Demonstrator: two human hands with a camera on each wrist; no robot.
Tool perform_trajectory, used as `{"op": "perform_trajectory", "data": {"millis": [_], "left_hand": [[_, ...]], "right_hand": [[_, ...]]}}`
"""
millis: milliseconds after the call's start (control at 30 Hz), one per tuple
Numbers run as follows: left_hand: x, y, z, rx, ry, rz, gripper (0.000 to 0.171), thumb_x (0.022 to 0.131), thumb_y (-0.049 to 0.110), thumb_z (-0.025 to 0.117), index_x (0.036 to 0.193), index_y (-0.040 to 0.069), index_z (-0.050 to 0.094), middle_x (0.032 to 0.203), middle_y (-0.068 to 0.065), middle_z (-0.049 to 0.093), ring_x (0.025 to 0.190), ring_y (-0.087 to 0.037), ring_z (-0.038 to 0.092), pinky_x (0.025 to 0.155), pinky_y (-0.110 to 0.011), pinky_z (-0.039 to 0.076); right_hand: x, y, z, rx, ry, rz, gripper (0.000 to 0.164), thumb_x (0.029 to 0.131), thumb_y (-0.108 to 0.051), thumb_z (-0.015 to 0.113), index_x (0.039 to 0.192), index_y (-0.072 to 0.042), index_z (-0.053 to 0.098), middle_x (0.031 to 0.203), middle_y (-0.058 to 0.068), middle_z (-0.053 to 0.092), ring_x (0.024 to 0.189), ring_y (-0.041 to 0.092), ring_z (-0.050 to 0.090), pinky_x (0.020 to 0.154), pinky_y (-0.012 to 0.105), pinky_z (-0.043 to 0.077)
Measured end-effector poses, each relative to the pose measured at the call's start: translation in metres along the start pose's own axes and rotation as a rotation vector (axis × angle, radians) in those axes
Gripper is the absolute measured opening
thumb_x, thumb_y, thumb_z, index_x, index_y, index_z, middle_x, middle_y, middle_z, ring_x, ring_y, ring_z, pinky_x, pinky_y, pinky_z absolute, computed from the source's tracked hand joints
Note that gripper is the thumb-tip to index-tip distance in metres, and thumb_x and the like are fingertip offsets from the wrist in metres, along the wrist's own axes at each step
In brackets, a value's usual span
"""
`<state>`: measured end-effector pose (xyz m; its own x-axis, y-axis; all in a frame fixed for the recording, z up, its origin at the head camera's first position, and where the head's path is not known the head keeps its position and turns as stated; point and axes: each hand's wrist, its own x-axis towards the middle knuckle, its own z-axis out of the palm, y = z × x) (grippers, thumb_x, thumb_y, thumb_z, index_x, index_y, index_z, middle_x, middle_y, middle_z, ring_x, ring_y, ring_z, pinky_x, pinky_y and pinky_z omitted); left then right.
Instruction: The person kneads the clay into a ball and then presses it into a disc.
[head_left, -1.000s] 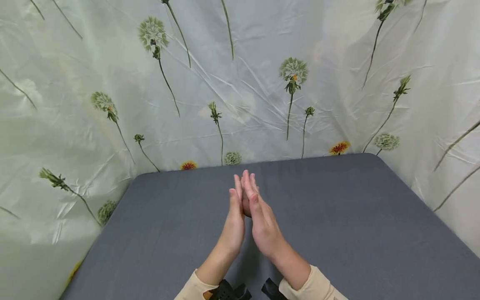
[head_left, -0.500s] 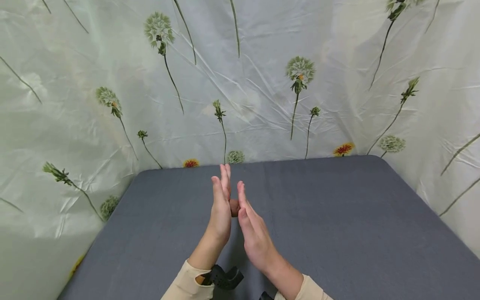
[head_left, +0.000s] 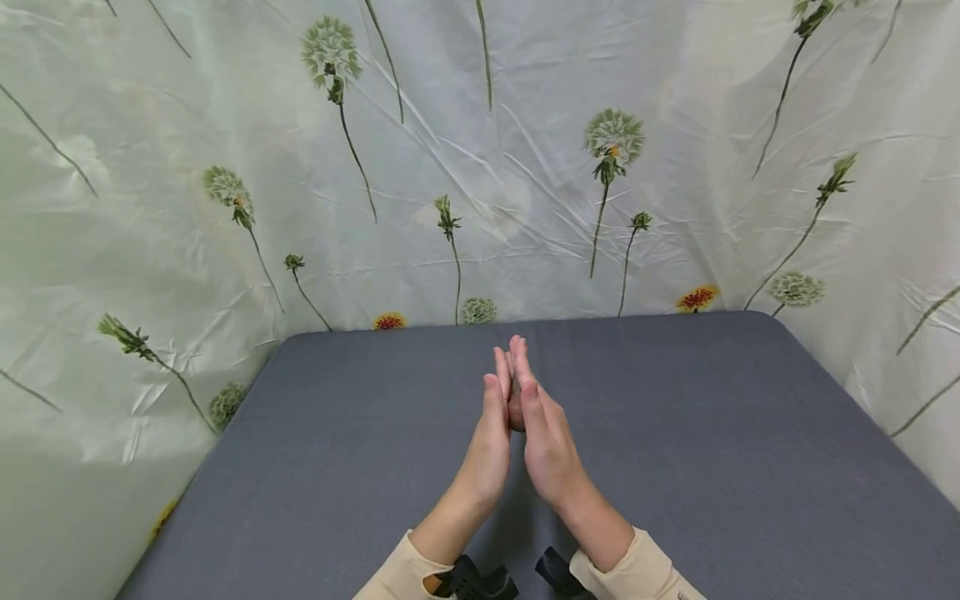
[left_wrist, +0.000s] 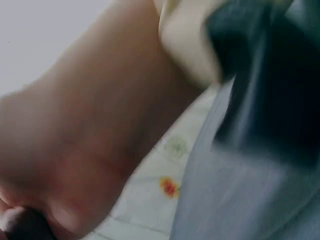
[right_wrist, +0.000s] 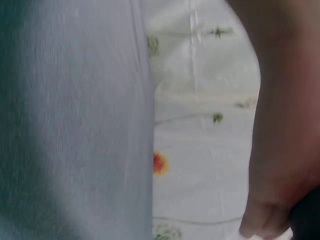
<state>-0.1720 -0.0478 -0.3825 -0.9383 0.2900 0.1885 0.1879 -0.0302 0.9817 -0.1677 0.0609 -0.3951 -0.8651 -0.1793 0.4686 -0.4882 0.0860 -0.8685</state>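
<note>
A small brown ball (head_left: 516,416), perhaps of clay, sits between the palms in the head view. My left hand (head_left: 489,446) presses it from one side with straight fingers. From the other side my right hand (head_left: 551,446) does the same, its fingers straight and pointing up and away. Both palms hide much of the ball. In the left wrist view a dark rounded thing (left_wrist: 30,225), likely the ball, shows at the palm's lower edge. The right wrist view has a similar dark shape (right_wrist: 309,216) beside the palm, blurred.
Beneath the hands lies a grey-covered table (head_left: 360,433). A pale curtain (head_left: 510,183) printed with dandelions and other flowers hangs behind it and at both sides. Black wrist devices (head_left: 480,581) sit below the beige cuffs.
The hands slide against each other: half a second ago the left was farther forward and the ball more exposed. Now the palms are more even and farther right. The head view has shifted slightly.
</note>
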Motion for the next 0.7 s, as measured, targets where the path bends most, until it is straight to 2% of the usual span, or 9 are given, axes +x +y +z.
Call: {"op": "perform_trajectory", "data": {"millis": [100,200,267,333,400,500,600,700], "left_hand": [[-0.001,0.003,0.006,0.02,0.0,0.002,0.076,0.11,0.066,-0.005,0.172,0.023,-0.011,0.182,0.007,-0.007,0.168,-0.021,-0.015,0.132,-0.065,-0.009],[0.001,0.01,0.003,0.005,0.043,0.005,0.08,0.106,0.073,-0.006,0.172,0.027,-0.012,0.182,0.006,-0.006,0.169,-0.023,-0.008,0.131,-0.066,-0.006],[0.002,0.013,-0.004,-0.009,0.08,0.006,0.083,0.103,0.077,-0.006,0.172,0.031,-0.012,0.182,0.007,-0.004,0.17,-0.024,-0.005,0.131,-0.068,-0.003],[0.005,0.014,-0.011,-0.027,0.119,-0.006,0.084,0.102,0.08,-0.005,0.172,0.034,-0.012,0.182,0.01,-0.002,0.17,-0.025,-0.002,0.132,-0.068,0.003],[0.007,0.012,-0.018,-0.066,0.14,-0.027,0.084,0.102,0.081,-0.003,0.172,0.035,-0.013,0.182,0.009,-0.002,0.17,-0.027,0.0,0.133,-0.066,0.006],[0.009,0.009,-0.017,-0.154,0.127,-0.042,0.088,0.101,0.082,-0.001,0.172,0.031,-0.015,0.183,0.004,-0.004,0.17,-0.027,0.002,0.135,-0.06,0.005],[0.005,0.009,-0.005,-0.166,0.071,-0.018,0.089,0.102,0.08,-0.003,0.172,0.026,-0.015,0.183,0.003,-0.001,0.17,-0.024,-0.001,0.135,-0.058,-0.002],[-0.003,0.012,0.01,-0.071,0.002,0.022,0.087,0.103,0.076,-0.008,0.172,0.023,-0.014,0.182,0.007,-0.004,0.169,-0.021,-0.01,0.133,-0.062,-0.008]], "right_hand": [[0.001,0.007,-0.005,0.04,-0.028,0.069,0.059,0.12,-0.036,0.01,0.172,-0.008,0.012,0.181,0.006,0.016,0.161,0.03,0.032,0.118,0.013,0.034],[-0.002,0.009,-0.001,0.074,-0.097,0.133,0.059,0.12,-0.038,0.009,0.172,-0.012,0.001,0.181,0.001,0.008,0.166,0.022,0.018,0.124,0.014,0.025],[-0.005,0.008,0.007,0.099,-0.129,0.155,0.059,0.12,-0.038,0.011,0.172,-0.014,-0.003,0.181,0.0,0.003,0.168,0.02,0.009,0.126,0.015,0.017],[-0.008,0.002,0.014,0.109,-0.145,0.164,0.059,0.12,-0.038,0.015,0.172,-0.018,-0.004,0.181,-0.004,0.0,0.168,0.018,0.002,0.133,0.025,0.011],[-0.012,-0.009,0.019,0.101,-0.152,0.148,0.059,0.121,-0.037,0.02,0.173,-0.022,-0.003,0.181,-0.007,-0.002,0.169,0.017,-0.001,0.136,0.042,0.009],[-0.014,-0.027,0.018,0.03,-0.133,0.089,0.06,0.12,-0.032,0.027,0.173,-0.022,0.002,0.181,-0.01,-0.001,0.169,0.016,-0.004,0.133,0.063,0.006],[-0.009,-0.03,0.007,-0.016,-0.099,0.062,0.059,0.12,-0.032,0.025,0.173,-0.017,0.006,0.182,-0.006,0.002,0.169,0.017,-0.002,0.134,0.062,0.008],[0.002,-0.02,-0.007,0.02,-0.058,0.104,0.059,0.12,-0.038,0.017,0.173,-0.014,0.006,0.181,-0.001,0.008,0.169,0.022,0.01,0.134,0.056,0.012]]}}
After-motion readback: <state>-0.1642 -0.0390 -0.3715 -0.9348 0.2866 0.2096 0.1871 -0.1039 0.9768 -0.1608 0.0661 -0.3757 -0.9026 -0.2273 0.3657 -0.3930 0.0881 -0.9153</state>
